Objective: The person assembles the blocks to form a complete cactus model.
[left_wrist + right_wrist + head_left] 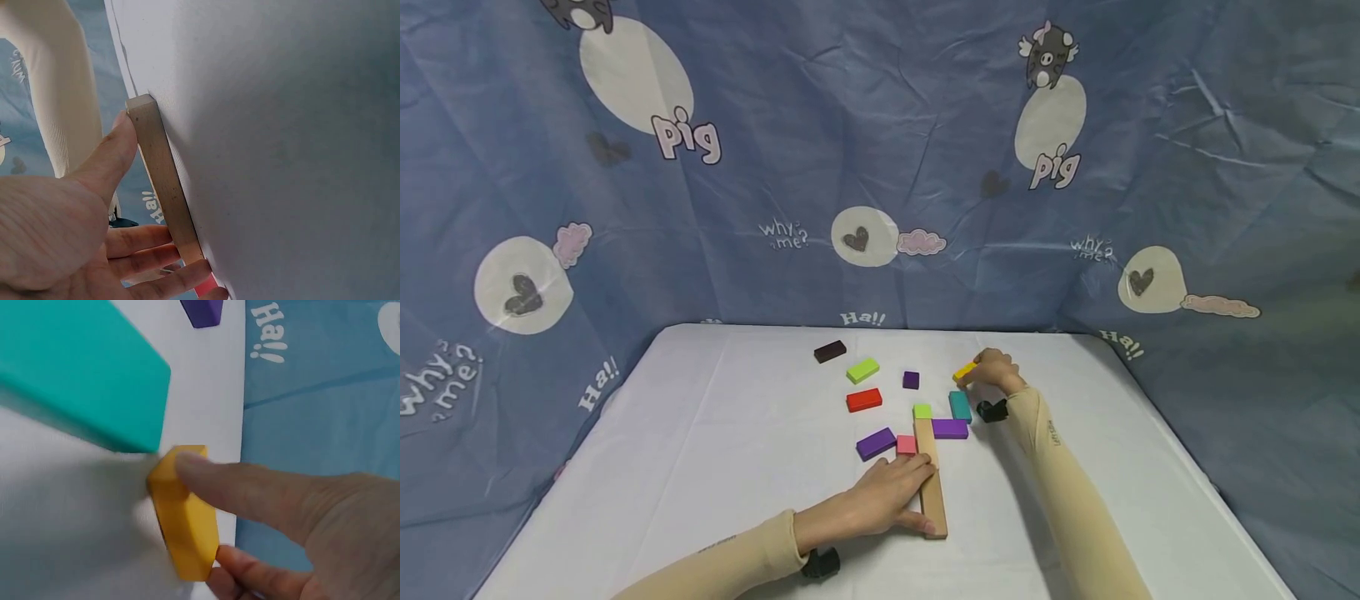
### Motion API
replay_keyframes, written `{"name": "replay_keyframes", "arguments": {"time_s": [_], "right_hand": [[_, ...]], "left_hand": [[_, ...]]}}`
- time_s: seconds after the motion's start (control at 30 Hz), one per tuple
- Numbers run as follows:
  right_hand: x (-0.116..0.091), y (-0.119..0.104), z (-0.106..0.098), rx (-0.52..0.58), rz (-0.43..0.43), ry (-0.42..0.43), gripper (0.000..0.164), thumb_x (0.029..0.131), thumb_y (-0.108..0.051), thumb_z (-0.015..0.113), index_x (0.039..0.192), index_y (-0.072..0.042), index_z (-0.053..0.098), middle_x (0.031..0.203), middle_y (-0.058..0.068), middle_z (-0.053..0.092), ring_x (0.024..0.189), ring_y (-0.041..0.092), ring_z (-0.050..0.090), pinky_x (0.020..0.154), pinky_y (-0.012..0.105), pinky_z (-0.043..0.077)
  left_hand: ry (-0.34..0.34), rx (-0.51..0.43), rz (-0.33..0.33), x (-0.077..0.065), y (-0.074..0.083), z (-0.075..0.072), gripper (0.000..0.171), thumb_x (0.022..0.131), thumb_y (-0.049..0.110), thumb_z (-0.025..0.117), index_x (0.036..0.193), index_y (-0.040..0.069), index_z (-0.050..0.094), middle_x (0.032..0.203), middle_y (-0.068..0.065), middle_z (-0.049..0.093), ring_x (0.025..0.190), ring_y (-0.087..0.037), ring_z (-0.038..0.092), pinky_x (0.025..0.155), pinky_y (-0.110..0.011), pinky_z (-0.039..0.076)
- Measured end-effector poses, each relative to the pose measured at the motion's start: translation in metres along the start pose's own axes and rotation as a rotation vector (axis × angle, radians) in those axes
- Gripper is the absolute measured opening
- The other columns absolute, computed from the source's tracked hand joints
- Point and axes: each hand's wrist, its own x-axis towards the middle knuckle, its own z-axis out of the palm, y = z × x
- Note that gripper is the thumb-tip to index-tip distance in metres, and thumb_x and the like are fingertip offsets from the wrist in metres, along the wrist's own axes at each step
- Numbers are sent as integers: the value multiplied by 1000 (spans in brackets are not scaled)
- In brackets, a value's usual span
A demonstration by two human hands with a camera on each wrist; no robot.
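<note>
My right hand [997, 371] pinches a yellow block [190, 525] between thumb and fingers at the right of the table. Just nearer than it lies a teal block [960, 406]. My left hand [891, 496] rests along a long wooden plank [933, 500], its thumb at the near end and its fingers straight against the side and top. A light green block [922, 411] is at the plank's far end. A pink block [906, 445] sits on the plank's left side, by my fingertips, and a purple block [950, 429] on its right side.
To the left of the plank lie another purple block [876, 444], a red block [864, 400], a light green block [862, 371] and a black block [830, 352]. A small dark purple block [911, 380] is farther back. A blue printed cloth [880, 167] surrounds the white table [737, 450].
</note>
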Motion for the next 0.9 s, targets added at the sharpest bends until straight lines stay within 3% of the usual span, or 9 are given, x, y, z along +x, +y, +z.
{"name": "replay_keyframes", "arguments": {"time_s": [0.17, 0.33, 0.57, 0.9], "right_hand": [[5, 13, -4, 12, -82, -23, 62, 75, -28, 81, 127, -4, 59, 126, 17, 56, 115, 36, 47, 97, 52, 35], [8, 25, -7, 102, -161, -92, 59, 76, -13, 78, 131, -4, 57, 136, 21, 47, 125, 40, 42, 106, 56, 33], [11, 36, -6, 146, -263, -116, 62, 77, -10, 76, 135, -2, 54, 140, 23, 45, 124, 41, 45, 106, 55, 36], [15, 45, -3, 214, -275, -163, 65, 78, -11, 77, 138, -7, 53, 145, 20, 39, 118, 36, 45, 103, 50, 38]], "left_hand": [[-1, -3, -5, 0, 1, 0, 83, 76, 65, 62, 141, 15, 47, 144, 2, 45, 130, -16, 46, 95, -44, 46], [-4, -6, -8, 0, 2, -1, 83, 76, 64, 63, 141, 15, 46, 144, 1, 45, 131, -16, 45, 95, -44, 46], [-18, 3, -16, 1, 2, 0, 84, 76, 66, 62, 142, 16, 46, 145, 2, 45, 132, -16, 44, 97, -46, 46], [-11, 0, -11, 1, 1, 0, 84, 76, 66, 61, 142, 15, 46, 146, 1, 44, 133, -17, 44, 96, -45, 46]]}}
